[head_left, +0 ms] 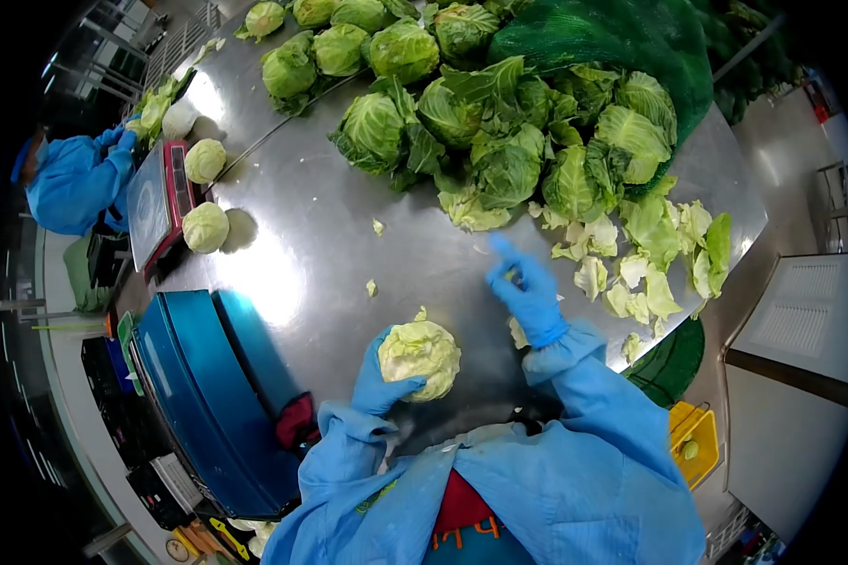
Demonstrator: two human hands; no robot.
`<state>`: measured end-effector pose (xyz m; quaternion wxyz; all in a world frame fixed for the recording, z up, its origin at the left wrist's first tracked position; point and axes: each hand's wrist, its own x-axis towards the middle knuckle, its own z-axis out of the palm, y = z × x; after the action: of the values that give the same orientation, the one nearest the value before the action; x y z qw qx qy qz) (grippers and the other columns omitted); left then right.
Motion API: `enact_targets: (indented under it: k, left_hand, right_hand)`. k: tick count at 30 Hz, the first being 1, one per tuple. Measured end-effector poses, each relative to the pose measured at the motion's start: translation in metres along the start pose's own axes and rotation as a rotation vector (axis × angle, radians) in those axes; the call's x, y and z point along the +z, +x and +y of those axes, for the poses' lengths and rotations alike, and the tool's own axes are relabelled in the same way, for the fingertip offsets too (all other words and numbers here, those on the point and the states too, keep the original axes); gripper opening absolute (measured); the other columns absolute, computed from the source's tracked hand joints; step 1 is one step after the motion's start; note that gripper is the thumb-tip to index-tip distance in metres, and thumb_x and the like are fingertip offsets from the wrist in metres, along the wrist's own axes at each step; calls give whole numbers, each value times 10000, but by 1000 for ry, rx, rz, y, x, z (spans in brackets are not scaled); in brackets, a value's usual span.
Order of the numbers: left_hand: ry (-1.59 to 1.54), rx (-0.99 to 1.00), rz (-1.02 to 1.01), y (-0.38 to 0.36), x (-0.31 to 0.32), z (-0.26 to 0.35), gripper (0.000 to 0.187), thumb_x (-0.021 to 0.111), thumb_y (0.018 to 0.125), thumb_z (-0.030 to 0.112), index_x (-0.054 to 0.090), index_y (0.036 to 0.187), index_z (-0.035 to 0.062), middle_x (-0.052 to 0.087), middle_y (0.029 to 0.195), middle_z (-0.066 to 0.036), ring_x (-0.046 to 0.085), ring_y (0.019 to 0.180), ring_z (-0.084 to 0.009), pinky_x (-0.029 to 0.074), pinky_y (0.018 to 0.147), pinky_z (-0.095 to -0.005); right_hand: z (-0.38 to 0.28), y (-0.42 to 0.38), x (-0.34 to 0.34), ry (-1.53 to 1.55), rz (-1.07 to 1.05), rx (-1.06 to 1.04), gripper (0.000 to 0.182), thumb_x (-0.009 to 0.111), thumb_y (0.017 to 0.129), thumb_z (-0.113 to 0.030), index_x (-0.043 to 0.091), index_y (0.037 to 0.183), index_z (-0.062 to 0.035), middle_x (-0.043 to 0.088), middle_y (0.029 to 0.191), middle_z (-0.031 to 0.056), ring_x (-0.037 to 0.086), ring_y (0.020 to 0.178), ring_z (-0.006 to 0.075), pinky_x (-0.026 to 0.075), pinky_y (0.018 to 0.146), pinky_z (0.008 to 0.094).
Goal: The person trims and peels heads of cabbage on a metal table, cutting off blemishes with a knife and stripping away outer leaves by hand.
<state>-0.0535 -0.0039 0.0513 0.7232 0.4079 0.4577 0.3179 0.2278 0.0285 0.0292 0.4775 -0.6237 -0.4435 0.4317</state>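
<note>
My left hand (379,384), in a blue glove, is closed around the side of a trimmed, pale cabbage (420,360) above the steel table's near side. To its right, my gloved right hand (526,290) hovers over the table, apart from the cabbage. Its index finger points forward while the other fingers curl in. Whatever may be inside them is too small to make out. Beyond my right hand lies a heap of green, leafy cabbages (509,165), and loose torn leaves (636,273) are scattered to the right.
A green mesh sack (622,42) covers part of the heap. Two trimmed cabbages (205,227) sit by a red scale (165,202) at left. Blue bins (212,395) stand near left, a yellow basket (693,443) near right. Another person in blue (75,184) works at the far left.
</note>
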Motion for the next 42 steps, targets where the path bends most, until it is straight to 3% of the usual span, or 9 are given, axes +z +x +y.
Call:
enact_targets:
  k: [3, 9, 12, 15, 21, 28, 34, 37, 42]
  left_hand:
    - [33, 16, 4, 4, -16, -18, 897, 881, 666, 222, 393, 1383, -9, 534, 1309, -120, 519, 1217, -225, 413, 1056, -379]
    - [-93, -55, 110, 5, -11, -17, 826, 810, 760, 352, 403, 1379, -14, 547, 1297, -136, 546, 1192, -249, 425, 1043, -377]
    - [-111, -38, 142, 3, -11, -23, 792, 774, 799, 368, 399, 1384, -12, 547, 1301, -141, 551, 1190, -259, 434, 1038, -383]
    - [-178, -88, 167, 3, -12, -25, 774, 747, 821, 373, 393, 1395, -7, 541, 1310, -147, 549, 1198, -269, 441, 1036, -395]
    - [-436, -147, 41, -3, -12, -45, 799, 664, 855, 443, 343, 1446, 11, 483, 1396, -187, 521, 1252, -328, 424, 1070, -454]
    - [-350, -130, -172, 3, 4, -18, 975, 729, 740, 542, 333, 1452, 6, 464, 1410, -200, 514, 1258, -349, 421, 1074, -477]
    - [-522, -221, -172, -10, 25, 22, 978, 796, 664, 505, 378, 1409, 29, 506, 1346, -184, 536, 1228, -327, 424, 1068, -468]
    - [-689, -190, -237, -7, 28, 17, 1007, 786, 672, 515, 332, 1447, 57, 467, 1389, -191, 497, 1270, -351, 388, 1098, -508]
    - [-786, -193, -173, 6, 26, 1, 993, 715, 736, 577, 293, 1488, 85, 393, 1469, -193, 414, 1343, -377, 339, 1130, -527]
  right_hand:
    - [-6, -31, 8, 124, -456, 295, 477, 746, 847, -121, 600, 1299, -80, 633, 946, -13, 543, 827, 63, 462, 779, 221]
    - [9, -41, 45, 329, -503, 633, 439, 737, 870, -281, 627, 1251, -93, 616, 899, -21, 555, 780, 79, 484, 654, 269]
    - [19, -44, 50, 390, -446, 548, 333, 687, 905, -310, 647, 1157, -97, 635, 884, 32, 607, 721, 144, 488, 591, 314]
    - [42, -49, 61, -182, -219, -292, 264, 646, 915, -325, 647, 1073, -113, 632, 876, 92, 623, 680, 259, 496, 561, 359]
    - [9, -49, 29, -562, -266, -392, 294, 682, 878, -281, 664, 1135, -140, 623, 859, 79, 628, 688, 267, 483, 571, 354]
    - [-20, -38, -12, -262, -41, -264, 162, 682, 884, -224, 682, 989, -102, 612, 754, 95, 599, 628, 269, 480, 569, 355]
    - [-12, -12, -66, -446, 446, -93, 276, 677, 903, -182, 673, 1165, -98, 651, 883, 71, 564, 684, 121, 482, 646, 269]
    - [-21, -25, -65, -230, 251, 158, 382, 689, 896, -176, 624, 1268, -121, 657, 965, 43, 556, 737, 99, 479, 688, 263]
    - [-32, -47, -21, 77, -388, 18, 517, 754, 845, -202, 578, 1322, -109, 622, 1025, 11, 543, 858, 106, 465, 763, 251]
